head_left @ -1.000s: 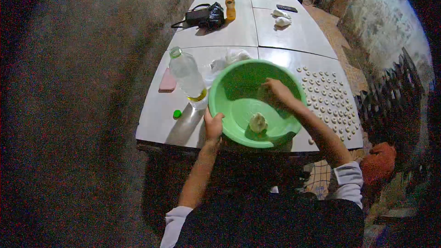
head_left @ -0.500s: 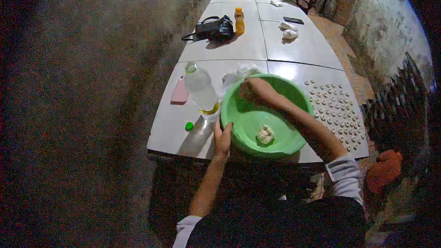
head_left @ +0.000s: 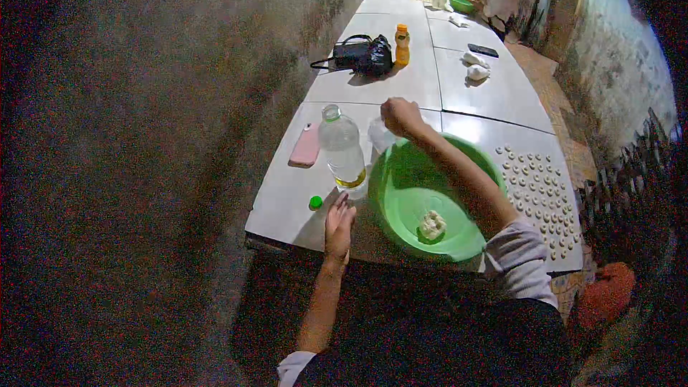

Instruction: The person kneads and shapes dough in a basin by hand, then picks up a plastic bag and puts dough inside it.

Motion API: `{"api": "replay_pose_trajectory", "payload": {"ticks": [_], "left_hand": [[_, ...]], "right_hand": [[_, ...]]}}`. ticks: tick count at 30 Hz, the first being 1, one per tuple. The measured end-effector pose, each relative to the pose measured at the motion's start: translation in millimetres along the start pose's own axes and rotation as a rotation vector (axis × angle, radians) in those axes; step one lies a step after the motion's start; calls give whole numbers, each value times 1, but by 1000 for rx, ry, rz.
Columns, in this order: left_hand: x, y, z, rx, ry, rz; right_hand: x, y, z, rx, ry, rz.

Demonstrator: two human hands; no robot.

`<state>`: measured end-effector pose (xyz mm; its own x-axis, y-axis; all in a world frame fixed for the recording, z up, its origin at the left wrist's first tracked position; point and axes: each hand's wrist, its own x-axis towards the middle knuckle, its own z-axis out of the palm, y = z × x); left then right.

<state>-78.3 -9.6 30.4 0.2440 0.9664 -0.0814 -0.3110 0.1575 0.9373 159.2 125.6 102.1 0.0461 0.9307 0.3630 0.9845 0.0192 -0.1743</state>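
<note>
My left hand [head_left: 340, 231] is open, its fingers stretched out beside the foot of a large clear plastic bottle [head_left: 341, 145]; whether they touch it I cannot tell. The bottle stands upright and uncapped, with clear liquid inside. A green cap [head_left: 315, 203] lies to its left. My right hand [head_left: 403, 116] is closed above the far left rim of a green basin [head_left: 390, 204]. Just below that hand is a crumpled clear plastic bag [head_left: 380, 135]; what the fingers hold is hidden. In the basin sits a rough lump of dough [head_left: 432, 225].
Small dough rings [head_left: 537, 193] lie in rows on the right of the white table [head_left: 287, 208]. A pink phone [head_left: 305, 146] is left of the bottle. Farther back are a black bag [head_left: 362, 55], an orange bottle [head_left: 402, 46], white bundles [head_left: 477, 72] and a dark phone [head_left: 483, 51].
My right hand has risen from inside the basin to above its far rim. My left hand has come off the basin's side, its fingers now by the bottle. The view has shifted slightly.
</note>
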Motion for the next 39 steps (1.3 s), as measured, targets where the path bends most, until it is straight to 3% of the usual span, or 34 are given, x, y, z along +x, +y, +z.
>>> {"api": "replay_pose_trajectory", "payload": {"ticks": [4, 9, 11, 14, 21, 23, 24, 26, 27, 30, 33, 36, 38, 39], "left_hand": [[18, -17, -1, -149, -121, 122], [26, -18, 10, -19, -129, 197], [29, -17, 13, 148, -113, 239], [26, -13, 21, 230, -114, 335], [5, 21, 47, 246, -113, 404], [7, 25, 58, 116, -155, 426], [11, 25, 61, 141, -133, 403], [20, 33, 73, 382, -124, 569], [25, 37, 80, 380, -129, 580], [42, 48, 99, 496, 24, 900], [57, 54, 113, 558, 83, 921], [56, 62, 124, 598, -67, 986], [42, 68, 129, 590, -325, 780], [55, 50, 130, 604, -327, 766]], "right_hand": [[11, 15, -16, 168, 129, -46], [12, 14, -46, 189, 129, 11], [18, 20, -46, 358, 222, 119], [32, 34, -40, 603, 322, 76], [32, 18, -89, 560, 404, -161], [24, 11, -106, 898, 281, 42], [28, 14, -106, 883, 360, -49], [27, 12, -121, 723, 433, -88], [22, 10, -131, 719, 444, -93], [2, -3, -165, 735, 450, -108], [-16, -7, -183, 877, 334, -133], [-43, -9, -191, 1112, 167, -43], [-58, -14, -195, 1093, 188, -67], [-63, -14, -196, 1095, 169, -83]]}}
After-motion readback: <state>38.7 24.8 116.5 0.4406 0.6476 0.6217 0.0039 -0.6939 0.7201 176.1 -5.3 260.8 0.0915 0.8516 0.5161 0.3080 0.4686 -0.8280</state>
